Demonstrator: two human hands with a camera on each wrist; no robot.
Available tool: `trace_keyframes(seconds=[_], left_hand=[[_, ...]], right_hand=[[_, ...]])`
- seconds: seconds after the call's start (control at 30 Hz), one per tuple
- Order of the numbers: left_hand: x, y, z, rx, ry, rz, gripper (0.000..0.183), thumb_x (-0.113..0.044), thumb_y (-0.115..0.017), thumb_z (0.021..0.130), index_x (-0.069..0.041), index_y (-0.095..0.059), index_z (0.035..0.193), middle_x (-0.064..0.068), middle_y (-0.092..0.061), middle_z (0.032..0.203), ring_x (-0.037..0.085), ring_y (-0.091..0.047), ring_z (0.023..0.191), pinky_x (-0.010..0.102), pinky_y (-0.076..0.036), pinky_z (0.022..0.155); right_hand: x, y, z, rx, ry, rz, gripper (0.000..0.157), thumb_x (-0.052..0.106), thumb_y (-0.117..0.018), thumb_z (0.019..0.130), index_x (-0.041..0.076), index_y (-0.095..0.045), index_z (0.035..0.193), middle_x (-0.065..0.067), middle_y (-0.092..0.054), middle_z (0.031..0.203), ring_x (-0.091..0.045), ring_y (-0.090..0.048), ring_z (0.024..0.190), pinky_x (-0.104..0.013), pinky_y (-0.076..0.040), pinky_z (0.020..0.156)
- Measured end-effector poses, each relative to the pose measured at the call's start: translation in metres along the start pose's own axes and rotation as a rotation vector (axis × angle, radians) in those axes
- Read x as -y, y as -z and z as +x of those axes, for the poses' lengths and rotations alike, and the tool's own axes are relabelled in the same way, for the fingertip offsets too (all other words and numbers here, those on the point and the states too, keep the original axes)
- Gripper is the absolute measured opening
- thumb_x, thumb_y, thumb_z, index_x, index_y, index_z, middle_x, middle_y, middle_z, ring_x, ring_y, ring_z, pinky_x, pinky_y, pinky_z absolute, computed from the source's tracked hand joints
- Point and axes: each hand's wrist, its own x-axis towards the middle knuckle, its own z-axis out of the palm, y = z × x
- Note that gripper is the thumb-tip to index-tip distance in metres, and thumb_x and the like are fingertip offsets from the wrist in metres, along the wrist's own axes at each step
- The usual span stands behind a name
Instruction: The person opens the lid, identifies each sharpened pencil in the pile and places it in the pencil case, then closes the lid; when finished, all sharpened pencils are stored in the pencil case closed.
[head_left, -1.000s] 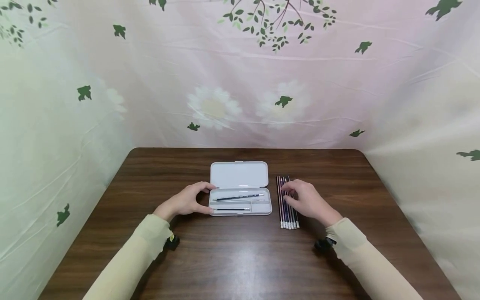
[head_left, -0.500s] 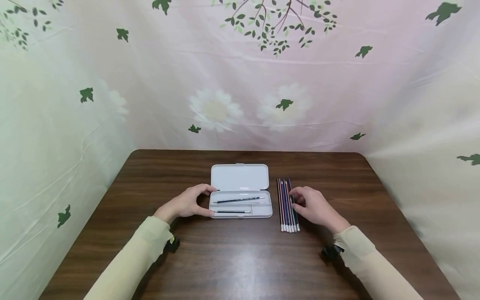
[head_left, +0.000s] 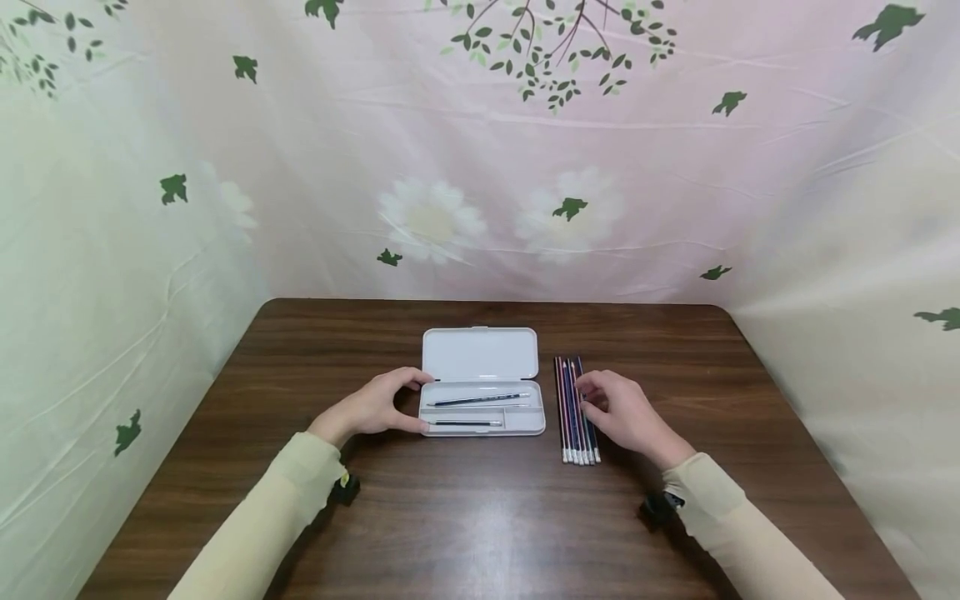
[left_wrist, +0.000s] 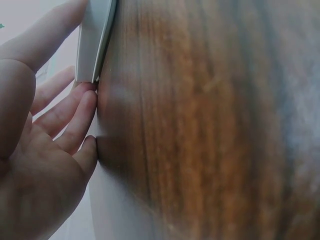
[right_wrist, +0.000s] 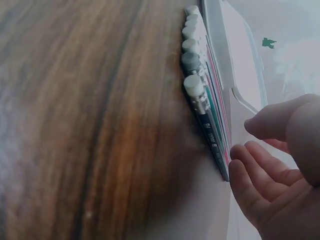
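A white pencil case lies with its lid folded back. One dark pencil lies slightly slanted in its upper compartment, another pencil in the lower one. My left hand holds the case's left end, thumb at the near corner and index finger at the far one. Right of the case, several pencils lie side by side, their white erasers toward me. My right hand hovers at the row's right edge, thumb and fingers bent and apart. In the right wrist view nothing shows between them; fingertip contact is unclear.
The brown wooden table extends around the case and pencils. A cloth backdrop printed with leaves and flowers rises behind and on both sides. A dark camera is strapped at my right wrist.
My right hand has shifted right, from over the middle of the pencil row to its right edge. My left hand stays on the pencil case. The head view has tilted slightly.
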Motion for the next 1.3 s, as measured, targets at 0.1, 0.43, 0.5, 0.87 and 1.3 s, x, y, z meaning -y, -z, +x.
trace_keyframes(seconds=[0.1,0.43,0.5,0.87,1.3], left_hand=[[-0.002,0.001,0.000,0.001,-0.007,0.004,0.077,-0.043,-0.094,0.079,-0.021,-0.059,0.144,-0.002,-0.060,0.139,0.021,-0.055,0.128,0.048,-0.041,0.114],[-0.004,0.003,0.001,-0.001,-0.005,0.006,0.077,-0.042,-0.093,0.079,-0.021,-0.058,0.144,-0.002,-0.059,0.140,0.021,-0.054,0.129,0.048,-0.039,0.115],[-0.004,0.003,0.000,0.001,-0.004,0.006,0.077,-0.042,-0.094,0.079,-0.021,-0.058,0.144,-0.002,-0.059,0.140,0.022,-0.054,0.129,0.048,-0.039,0.115],[-0.001,0.000,0.000,-0.002,-0.008,0.009,0.076,-0.044,-0.093,0.079,-0.021,-0.059,0.143,-0.002,-0.059,0.140,0.021,-0.055,0.129,0.049,-0.039,0.115],[-0.002,-0.001,-0.001,0.000,0.000,-0.001,0.076,-0.044,-0.093,0.079,-0.022,-0.058,0.144,-0.002,-0.059,0.140,0.021,-0.054,0.129,0.049,-0.039,0.115]], right_hand=[[0.002,0.001,0.000,0.019,-0.010,-0.002,0.025,0.000,-0.077,0.090,0.001,-0.072,0.115,-0.010,-0.072,0.105,-0.021,-0.072,0.090,-0.040,-0.061,0.077],[0.003,0.006,0.000,0.057,0.001,-0.027,0.024,0.001,-0.078,0.090,0.003,-0.072,0.113,-0.010,-0.072,0.104,-0.019,-0.072,0.088,-0.040,-0.062,0.077],[0.004,0.005,0.000,0.062,0.003,-0.027,0.024,0.001,-0.078,0.090,0.003,-0.072,0.113,-0.010,-0.072,0.104,-0.018,-0.072,0.088,-0.040,-0.062,0.077],[0.007,0.001,0.000,0.074,0.039,-0.074,0.025,-0.002,-0.080,0.085,0.001,-0.071,0.108,-0.011,-0.070,0.099,-0.018,-0.072,0.083,-0.036,-0.061,0.073],[0.014,0.003,-0.002,0.094,-0.014,-0.121,0.029,-0.006,-0.076,0.082,-0.001,-0.071,0.109,-0.013,-0.069,0.097,-0.020,-0.068,0.080,-0.037,-0.060,0.070]])
